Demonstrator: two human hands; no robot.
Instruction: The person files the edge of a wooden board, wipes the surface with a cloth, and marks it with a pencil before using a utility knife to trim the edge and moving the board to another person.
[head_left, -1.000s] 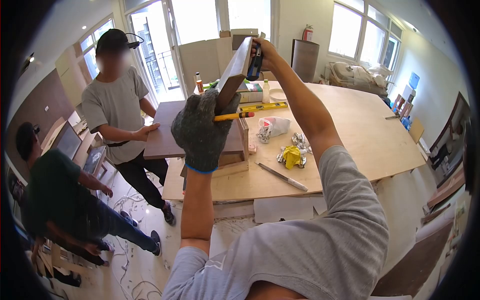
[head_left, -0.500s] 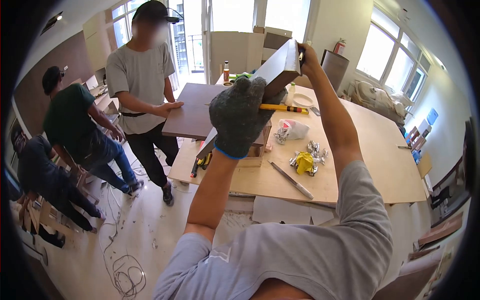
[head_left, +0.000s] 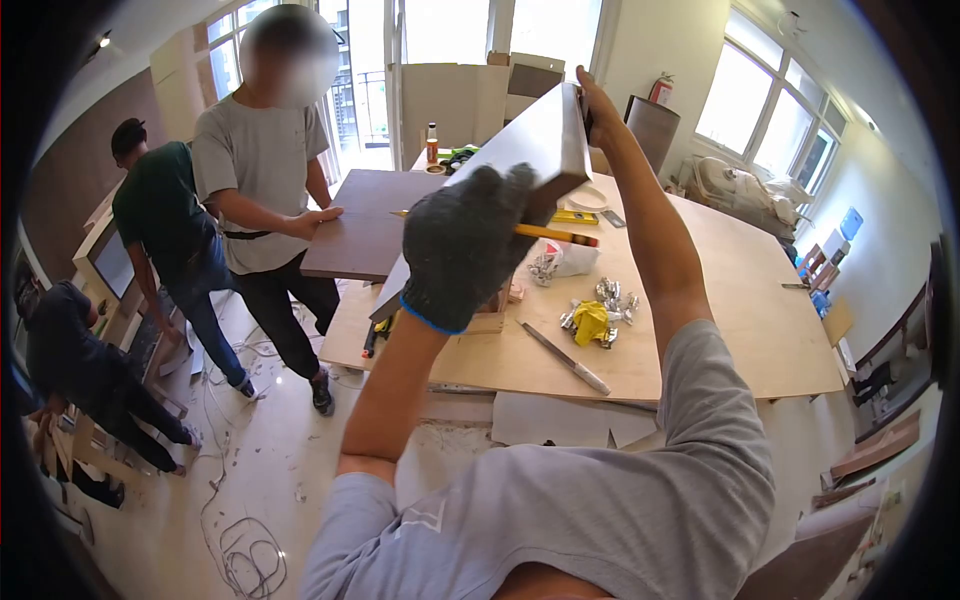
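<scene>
My left hand [head_left: 462, 245], in a dark knitted glove with a blue cuff, grips a long panel [head_left: 520, 145] with a pale face and dark edge. A yellow pencil [head_left: 556, 235] sticks out between the gloved fingers. My right hand [head_left: 597, 105] is bare and holds the panel's raised far end; some of its fingers are hidden behind the board. The panel slants above a plywood table [head_left: 730, 300]. Beyond my glove lies a brown board [head_left: 365, 222], its left edge held by a co-worker in a grey shirt [head_left: 265, 165].
On the table are a long blade tool [head_left: 563, 357], metal hinges [head_left: 620, 300], a yellow bundle [head_left: 591, 323], a plastic bag [head_left: 570, 258] and a yellow level [head_left: 575, 216]. Two people work at the left. Cables [head_left: 250, 555] lie on the floor.
The panel has tilted so more of its pale face shows. My gloved hand has shifted slightly left. The whole view has also shifted, and the co-worker in green is bent further forward.
</scene>
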